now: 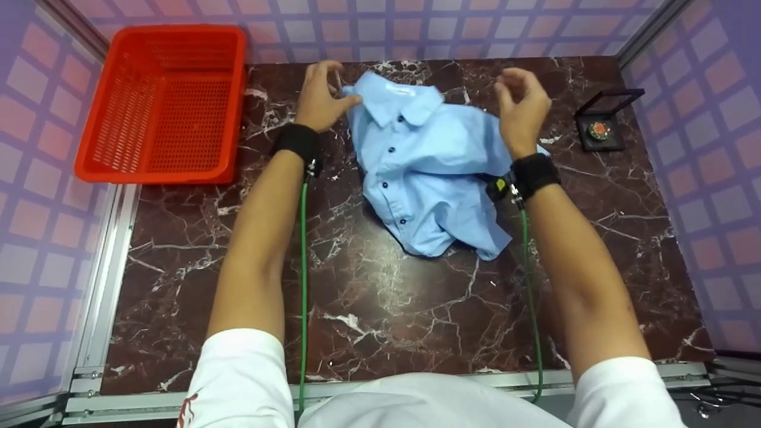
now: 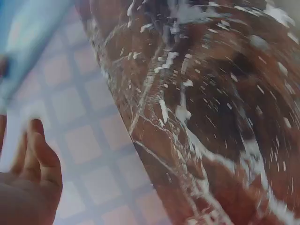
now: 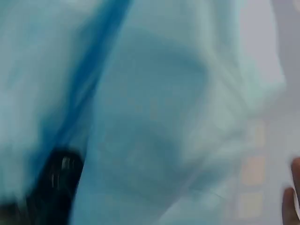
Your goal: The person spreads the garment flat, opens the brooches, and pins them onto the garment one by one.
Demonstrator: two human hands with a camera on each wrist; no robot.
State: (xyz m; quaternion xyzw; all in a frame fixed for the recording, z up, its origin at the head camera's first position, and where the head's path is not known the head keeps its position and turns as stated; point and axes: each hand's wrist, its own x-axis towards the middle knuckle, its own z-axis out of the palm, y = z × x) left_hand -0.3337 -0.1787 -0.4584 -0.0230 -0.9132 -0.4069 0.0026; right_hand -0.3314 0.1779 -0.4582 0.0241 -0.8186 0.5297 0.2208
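A light blue button-up shirt (image 1: 425, 160) with dark buttons lies rumpled on the dark marbled table, its collar toward the back wall. At the left side of the collar is my left hand (image 1: 324, 101), its thumb stretched out over the collar's edge and its fingers apart from the thumb. In the left wrist view its fingers (image 2: 40, 159) are relaxed, with a blurred strip of blue cloth above. My right hand (image 1: 523, 110) hovers over the shirt's right side with loosely bent fingers and no cloth between them. The right wrist view is mostly blurred blue fabric (image 3: 150, 117).
A red plastic basket (image 1: 232, 137) stands at the back left. On the right sits a small black open case (image 1: 600, 142) with a round ornament. A green cable (image 1: 304, 267) runs along each forearm. Tiled-pattern walls (image 1: 410, 30) enclose the table.
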